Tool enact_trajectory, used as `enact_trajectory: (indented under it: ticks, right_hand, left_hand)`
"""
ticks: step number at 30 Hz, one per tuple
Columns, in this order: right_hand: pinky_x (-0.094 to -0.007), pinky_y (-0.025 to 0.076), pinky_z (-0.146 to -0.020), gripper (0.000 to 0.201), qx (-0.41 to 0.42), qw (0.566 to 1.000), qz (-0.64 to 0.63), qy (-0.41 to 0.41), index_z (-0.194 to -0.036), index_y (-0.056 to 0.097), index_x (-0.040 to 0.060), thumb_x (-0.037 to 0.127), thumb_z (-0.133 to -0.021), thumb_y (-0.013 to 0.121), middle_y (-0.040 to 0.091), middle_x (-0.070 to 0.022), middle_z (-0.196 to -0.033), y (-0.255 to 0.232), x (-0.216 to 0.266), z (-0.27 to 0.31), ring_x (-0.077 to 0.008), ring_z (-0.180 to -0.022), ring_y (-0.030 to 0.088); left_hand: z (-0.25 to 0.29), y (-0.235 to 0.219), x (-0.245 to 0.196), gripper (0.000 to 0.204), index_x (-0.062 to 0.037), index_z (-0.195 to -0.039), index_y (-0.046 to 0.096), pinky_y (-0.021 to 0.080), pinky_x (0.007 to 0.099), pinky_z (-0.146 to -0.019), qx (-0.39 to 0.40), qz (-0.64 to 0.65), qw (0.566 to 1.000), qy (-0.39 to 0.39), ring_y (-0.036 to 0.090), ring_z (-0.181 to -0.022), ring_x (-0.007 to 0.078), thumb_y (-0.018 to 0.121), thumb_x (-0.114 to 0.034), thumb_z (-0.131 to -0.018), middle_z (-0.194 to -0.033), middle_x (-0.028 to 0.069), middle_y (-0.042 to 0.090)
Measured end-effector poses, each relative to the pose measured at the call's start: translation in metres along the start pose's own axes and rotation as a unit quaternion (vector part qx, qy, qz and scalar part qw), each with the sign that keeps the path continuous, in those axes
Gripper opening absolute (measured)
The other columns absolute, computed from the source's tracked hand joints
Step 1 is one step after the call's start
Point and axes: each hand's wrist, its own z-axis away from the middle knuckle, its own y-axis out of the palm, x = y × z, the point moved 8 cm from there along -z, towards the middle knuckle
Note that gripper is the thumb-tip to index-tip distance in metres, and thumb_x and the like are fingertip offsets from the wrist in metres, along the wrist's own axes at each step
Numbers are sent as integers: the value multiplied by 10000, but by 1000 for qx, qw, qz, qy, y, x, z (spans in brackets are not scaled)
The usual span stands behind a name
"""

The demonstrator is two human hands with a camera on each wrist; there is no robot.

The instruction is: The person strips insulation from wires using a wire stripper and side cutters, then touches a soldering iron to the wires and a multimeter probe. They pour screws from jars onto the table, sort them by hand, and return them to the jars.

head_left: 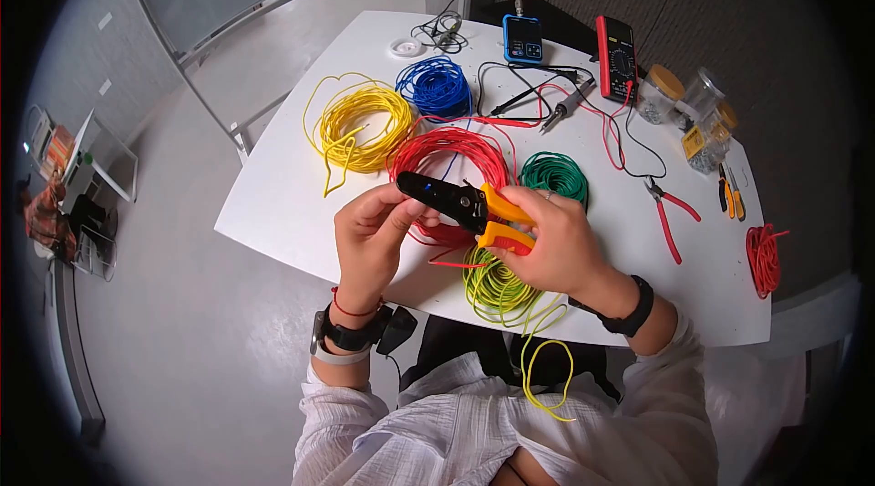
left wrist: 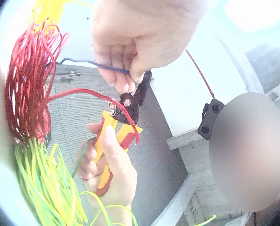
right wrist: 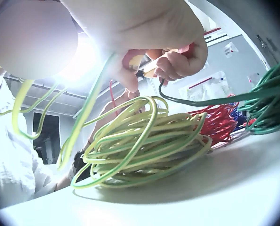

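Note:
My right hand point(head_left: 567, 244) grips the yellow-and-red handles of a wire stripper point(head_left: 460, 203), its black head pointing left. Between thumb and fingertips, my left hand point(head_left: 369, 235) pinches a blue wire point(left wrist: 114, 69), right at the tool's black head. Below both hands lie a red wire coil point(head_left: 451, 147) and a yellow-green coil point(head_left: 497, 290). A loose red wire end point(left wrist: 95, 92) crosses in front of the stripper in the left wrist view. In the right wrist view, a green wire point(right wrist: 206, 100) runs from its coil up toward my right fingers.
Farther back on the white table point(head_left: 301, 203) lie yellow point(head_left: 365, 126) and blue coils point(head_left: 433, 87). A green coil point(head_left: 556, 176), soldering iron point(head_left: 570, 105), multimeter point(head_left: 617, 57) and jars point(head_left: 658, 94) stand rightward. Red-handled cutters point(head_left: 670, 222) and another red coil point(head_left: 763, 261) lie right.

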Motion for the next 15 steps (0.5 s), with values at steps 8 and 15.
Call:
enact_trajectory:
  ticks: [8,15]
  right_hand:
    - [-271,474,-620,432,137,971,-159,111,-934,585,-32,282,-680,737,622,-125,-760,17,-17,-1,-192,-646,620]
    - [-197,422,-572,316,268,787,-477,284,-942,589,-23,240,-786,666,581,8,-747,39,-27,16,-61,-618,520]
  left_hand:
    - [-3,4,-6,106,49,-912,572,455,213,-607,11,-6,1000,-18,554,-657,98,550,-32,-847,-770,82,616]
    - [-6,4,-6,103,38,-899,570,433,196,-592,13,-26,999,-23,533,-644,83,547,-51,-854,-764,71,611]
